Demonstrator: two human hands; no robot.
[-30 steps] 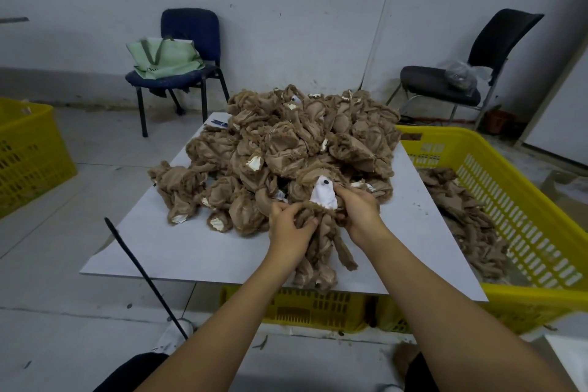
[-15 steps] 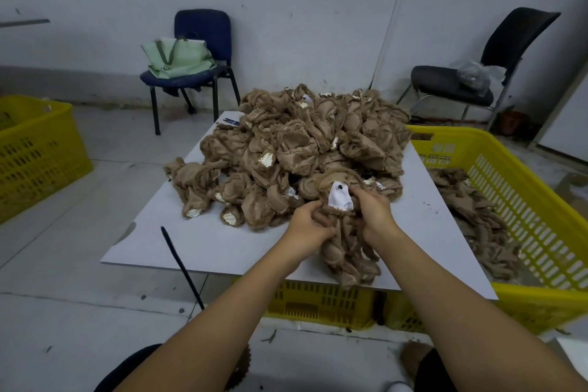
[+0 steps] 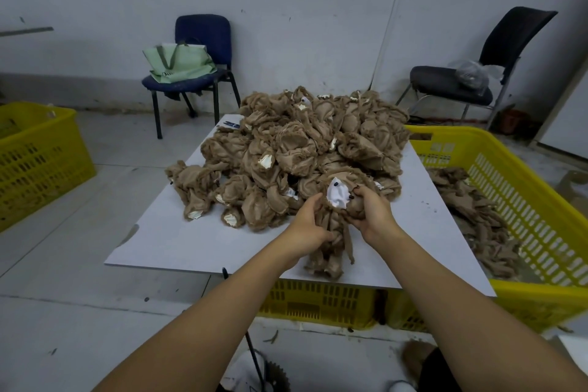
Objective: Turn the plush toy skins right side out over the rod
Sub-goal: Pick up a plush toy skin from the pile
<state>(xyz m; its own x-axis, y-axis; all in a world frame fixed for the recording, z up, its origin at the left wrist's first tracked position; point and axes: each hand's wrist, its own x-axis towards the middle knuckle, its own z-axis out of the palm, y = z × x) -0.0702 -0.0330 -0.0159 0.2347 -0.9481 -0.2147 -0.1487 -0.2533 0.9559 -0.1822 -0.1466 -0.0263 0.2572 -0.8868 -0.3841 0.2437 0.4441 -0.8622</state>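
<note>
**Both hands clamped on one skin at the near edge of the heap**

Left hand [image 3: 307,224] gripped the bunched brown body of a plush skin [image 3: 331,239], fingers curled round its left flank, while the right hand [image 3: 370,212] pinched the same skin from the 3 o'clock side, thumb near the white face patch [image 3: 338,196] with its dark bead eyes. That skin lay at the 6 o'clock edge of the big pile of skins [image 3: 302,153], its limbs trailing over the near rim of the white board [image 3: 178,239]. A thin dark rod [image 3: 251,350] showed only in part, low at 6 o'clock beneath the left forearm, well apart from the skin. Finished or waiting skins, I could not tell which, lay in the yellow crate [image 3: 534,200] at 3 o'clock.

Judging from this, the step in hand was freeing one skin and finding its opening. To do it well, the grip should shift toward the seam gap instead of the face, the limbs should be shaken clear of neighbours, and the opening held wide by both thumbs before being brought down to the rod tip
</note>
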